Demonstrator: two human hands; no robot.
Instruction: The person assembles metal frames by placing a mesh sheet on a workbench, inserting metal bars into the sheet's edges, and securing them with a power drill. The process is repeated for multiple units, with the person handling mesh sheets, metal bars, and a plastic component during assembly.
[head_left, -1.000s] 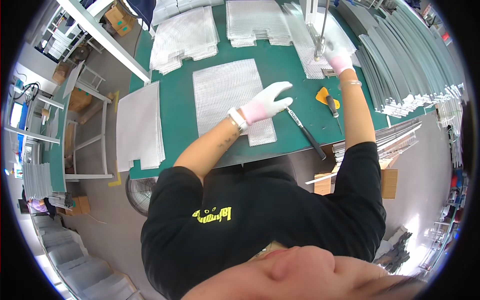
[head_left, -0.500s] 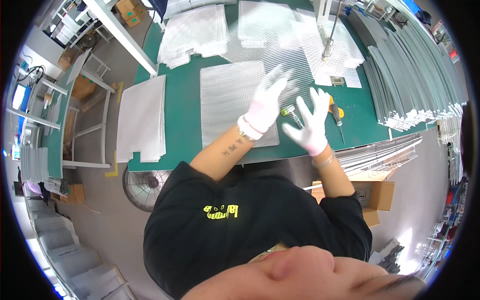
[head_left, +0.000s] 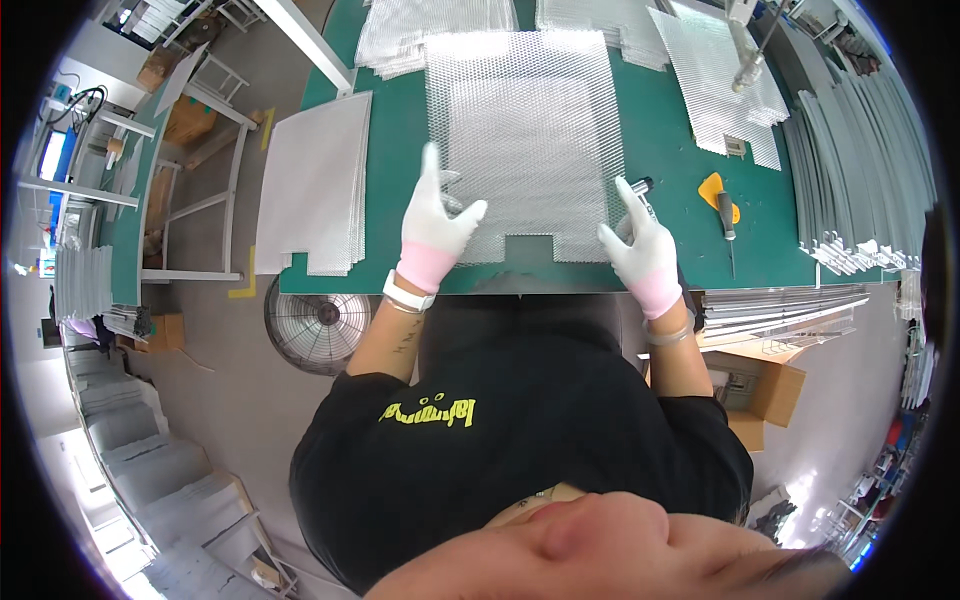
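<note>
A perforated metal mesh sheet with a square notch in its near edge lies in front of me, over a smaller pale sheet that shows through it. My left hand, in a white glove with a pink cuff, is at its left edge, fingers spread and thumb over the mesh. At the lower right edge my right hand, gloved alike, is open with the index finger stretched forward. A marker-like tube with a dark end lies by that hand, partly hidden behind it.
Stacked pale sheets lie at the left on the green table. More mesh sheets lie at the far right. A screwdriver rests on a yellow-orange tool. Long grey strips are piled at the right edge.
The notched mesh sheet, blurred at the far side before, now lies close in front of me over the pale sheet. My hands have moved apart to its two sides.
</note>
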